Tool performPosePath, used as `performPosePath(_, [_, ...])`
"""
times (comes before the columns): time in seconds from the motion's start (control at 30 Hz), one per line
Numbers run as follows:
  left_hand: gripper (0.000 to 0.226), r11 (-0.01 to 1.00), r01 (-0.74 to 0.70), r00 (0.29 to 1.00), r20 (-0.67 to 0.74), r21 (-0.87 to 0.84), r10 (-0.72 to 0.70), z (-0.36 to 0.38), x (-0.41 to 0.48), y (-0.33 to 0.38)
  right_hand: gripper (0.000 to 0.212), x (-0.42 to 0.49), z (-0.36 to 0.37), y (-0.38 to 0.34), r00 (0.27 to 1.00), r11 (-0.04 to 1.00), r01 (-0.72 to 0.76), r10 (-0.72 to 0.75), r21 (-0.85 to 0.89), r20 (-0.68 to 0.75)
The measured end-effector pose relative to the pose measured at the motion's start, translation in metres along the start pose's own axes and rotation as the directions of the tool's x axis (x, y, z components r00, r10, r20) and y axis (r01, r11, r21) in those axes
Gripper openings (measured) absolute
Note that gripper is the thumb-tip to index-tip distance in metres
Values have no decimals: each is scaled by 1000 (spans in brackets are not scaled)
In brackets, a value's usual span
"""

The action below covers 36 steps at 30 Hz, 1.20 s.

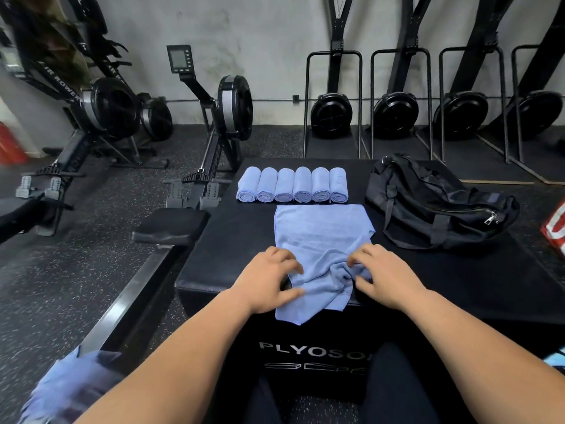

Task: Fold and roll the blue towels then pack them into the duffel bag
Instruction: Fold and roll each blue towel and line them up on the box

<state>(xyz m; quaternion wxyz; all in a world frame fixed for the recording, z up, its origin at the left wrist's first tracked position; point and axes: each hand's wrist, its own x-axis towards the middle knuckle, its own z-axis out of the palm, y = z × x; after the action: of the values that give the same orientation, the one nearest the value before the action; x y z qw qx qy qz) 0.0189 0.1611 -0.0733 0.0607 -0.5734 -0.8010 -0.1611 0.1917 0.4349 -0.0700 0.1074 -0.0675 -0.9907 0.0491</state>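
Note:
A loose blue towel (321,234) lies spread on the black plyo box (232,237), its near end bunched and hanging over the front edge. My left hand (269,280) pinches the towel's near left edge between thumb and curled fingers. On the right, my right hand (382,275) grips the bunched cloth. Several rolled blue towels (293,185) stand in a row at the back of the box. A black duffel bag (434,203) lies slumped at the back right, its zipper (490,217) toward the right end.
More blue towels (70,387) are heaped at the lower left, beside my arm. Rowing machines (214,117) stand left of the box, one seat (171,224) touching its left side. Fan machines (394,114) line the back wall. A red-and-white object (555,231) shows at the right edge.

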Motion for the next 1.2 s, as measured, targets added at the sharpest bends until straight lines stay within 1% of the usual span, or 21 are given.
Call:
performPosePath(0.07, [57, 997, -74, 993, 99, 34, 70, 8, 3, 9, 40, -3, 3, -1, 998, 1000, -9, 8, 25, 62])
performPosePath(0.1, [57, 994, -92, 988, 129, 59, 84, 14, 4, 11, 43, -3, 6, 0, 997, 999, -19, 16, 34, 79])
performPosePath(0.2, [39, 999, -46, 994, 99, 27, 43, 23, 5, 10, 26, -1, 12, 4, 997, 993, -73, 69, 93, 45])
performPosePath(0.27, [30, 998, 2, 999, 45, -56, 0, 19, 6, 9, 11, 3, 9, 5, 990, 954, -141, 134, 264, 43])
performPosePath(0.3, [32, 995, 28, 1000, 9, -97, -28, 16, 8, 6, 3, 7, 6, 6, 981, 907, -195, 185, 372, 64])
performPosePath(0.37, [38, 966, 127, 983, -102, -224, -153, 9, 12, -4, 17, 17, -1, 11, 953, 814, -290, 294, 503, 72])
performPosePath(0.43, [38, 904, 243, 935, -163, -351, -315, -1, 19, -15, 21, 23, -7, 18, 928, 761, -338, 366, 554, 64])
performPosePath(0.47, [35, 879, 309, 914, -142, -363, -380, -5, 23, -20, 16, 24, -10, 20, 919, 765, -362, 389, 532, 66])
performPosePath(0.5, [30, 870, 378, 901, -91, -317, -424, -8, 25, -23, 12, 22, -12, 19, 913, 792, -378, 405, 480, 52])
performPosePath(0.57, [23, 876, 464, 885, 12, -133, -466, -7, 24, -23, 23, 18, -10, 19, 914, 877, -383, 406, 290, -20])
performPosePath(0.6, [29, 881, 465, 885, 32, -86, -464, -4, 21, -22, 28, 16, -8, 18, 925, 909, -348, 372, 227, -72])
performPosePath(0.67, [35, 900, 419, 907, 12, -124, -421, 1, 16, -18, 29, 15, -5, 11, 967, 969, -185, 209, 161, -146])
performPosePath(0.73, [32, 917, 359, 932, 9, -176, -363, 6, 14, -13, 12, 11, -4, 2, 988, 990, -26, 46, 140, -148])
performPosePath(0.77, [30, 920, 343, 938, 25, -190, -345, 8, 13, -12, 12, 8, -3, -1, 992, 991, 22, -5, 134, -125])
performPosePath(0.83, [37, 926, 322, 947, 60, -196, -317, 9, 10, -8, 36, 3, 3, -4, 997, 993, 61, -56, 101, -46])
performPosePath(0.87, [44, 933, 308, 951, 80, -186, -298, 9, 8, -7, 45, 2, 7, -4, 997, 995, 75, -75, 68, -6])
performPosePath(0.9, [52, 945, 284, 958, 93, -164, -272, 9, 7, -7, 47, 1, 11, -3, 995, 995, 93, -94, 46, 23])
performPosePath(0.93, [57, 956, 261, 963, 103, -135, -248, 8, 6, -8, 43, 0, 14, -3, 995, 995, 93, -94, 45, 35])
performPosePath(1.0, [52, 963, 249, 965, 107, -106, -238, 6, 6, -10, 29, 3, 16, -1, 998, 996, 53, -55, 75, 24])
performPosePath(1.1, [36, 933, 311, 950, 75, -183, -302, 3, 9, -12, 21, 8, 12, 1, 999, 990, -35, 31, 136, 34])
performPosePath(1.2, [36, 897, 362, 931, 50, -252, -362, -2, 13, -15, 16, 15, 8, 3, 995, 977, -79, 89, 198, -38])
